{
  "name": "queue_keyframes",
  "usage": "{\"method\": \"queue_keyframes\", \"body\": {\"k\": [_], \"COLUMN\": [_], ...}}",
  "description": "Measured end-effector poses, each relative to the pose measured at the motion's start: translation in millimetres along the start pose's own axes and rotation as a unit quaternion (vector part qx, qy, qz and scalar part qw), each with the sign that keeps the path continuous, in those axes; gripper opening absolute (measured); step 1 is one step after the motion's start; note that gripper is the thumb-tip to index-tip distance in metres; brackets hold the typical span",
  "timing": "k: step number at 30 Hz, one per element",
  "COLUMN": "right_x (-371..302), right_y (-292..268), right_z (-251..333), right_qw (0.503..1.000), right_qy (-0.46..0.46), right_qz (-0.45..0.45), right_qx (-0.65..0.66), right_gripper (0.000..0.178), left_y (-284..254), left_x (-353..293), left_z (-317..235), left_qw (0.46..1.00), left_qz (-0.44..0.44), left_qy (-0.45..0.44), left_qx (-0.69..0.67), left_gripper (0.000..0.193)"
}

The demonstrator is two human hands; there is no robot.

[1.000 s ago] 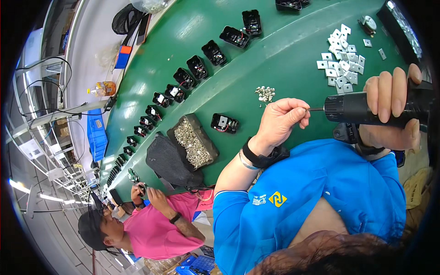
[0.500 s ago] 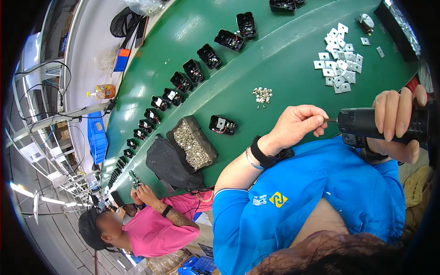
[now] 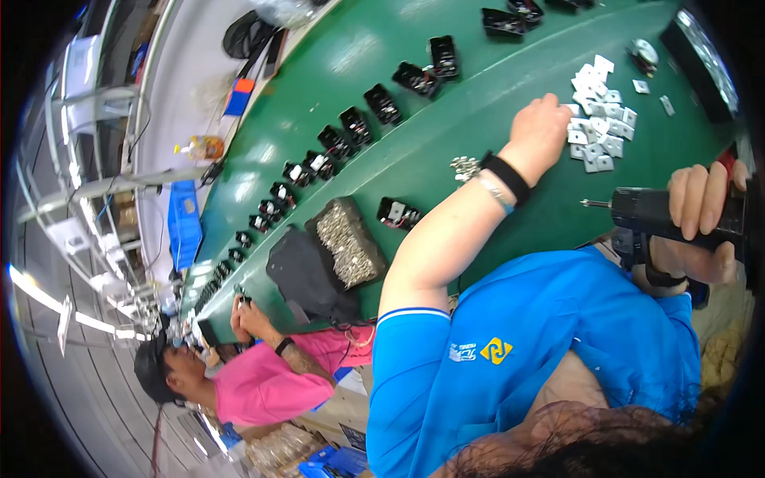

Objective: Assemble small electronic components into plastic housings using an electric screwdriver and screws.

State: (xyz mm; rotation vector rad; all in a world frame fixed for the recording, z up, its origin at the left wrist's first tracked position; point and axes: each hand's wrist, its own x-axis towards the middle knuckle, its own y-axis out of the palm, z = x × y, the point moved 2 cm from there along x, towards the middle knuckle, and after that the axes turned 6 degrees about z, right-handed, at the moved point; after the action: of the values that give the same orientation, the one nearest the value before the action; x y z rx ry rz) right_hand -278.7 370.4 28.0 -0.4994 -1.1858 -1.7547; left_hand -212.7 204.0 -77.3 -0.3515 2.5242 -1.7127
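My left hand (image 3: 540, 131) reaches over the bench to the near-left edge of a pile of small square metal plates (image 3: 596, 151), each with a centre hole. Its fingers are curled downward and pressed together; whatever is between the fingertips is hidden. At the right, my right hand (image 3: 701, 209) is wrapped round a black electric screwdriver (image 3: 649, 213) lying level, its bit pointing left. A small silvery screw (image 3: 586, 203) appears to sit on the bit's tip. Left of my left forearm is an open black housing (image 3: 398, 213) with a metal plate and wires inside.
Loose screws (image 3: 464, 167) lie partly behind my left wrist. A dark tray (image 3: 378, 259) of screws stands beside black cloth (image 3: 307, 275). Several black housings (image 3: 382, 103) line the green bench (image 3: 486, 95). A co-worker in pink (image 3: 271, 374) handles a part at the left.
My left hand has left the screwdriver's bit and moved up to the metal plates. A silvery tip now shows on the bit. My right hand still holds the screwdriver; the view has shifted slightly.
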Motion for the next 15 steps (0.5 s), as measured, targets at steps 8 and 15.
{"method": "queue_keyframes", "body": {"k": [8, 15], "right_x": [-1, 3], "right_y": [-7, -8], "right_z": [-1, -14], "right_qw": [0.993, 0.996], "right_qy": [0.088, 0.077], "right_qz": [-0.068, -0.024], "right_qx": [0.046, 0.033], "right_gripper": [0.025, 0.035], "left_y": [-10, -117], "left_x": [-4, -96], "left_z": [-3, 64], "left_qw": [0.991, 0.986], "left_qz": [0.012, -0.151], "left_qy": [0.04, -0.052], "left_qx": [0.125, 0.04], "left_gripper": [0.007, 0.01]}}
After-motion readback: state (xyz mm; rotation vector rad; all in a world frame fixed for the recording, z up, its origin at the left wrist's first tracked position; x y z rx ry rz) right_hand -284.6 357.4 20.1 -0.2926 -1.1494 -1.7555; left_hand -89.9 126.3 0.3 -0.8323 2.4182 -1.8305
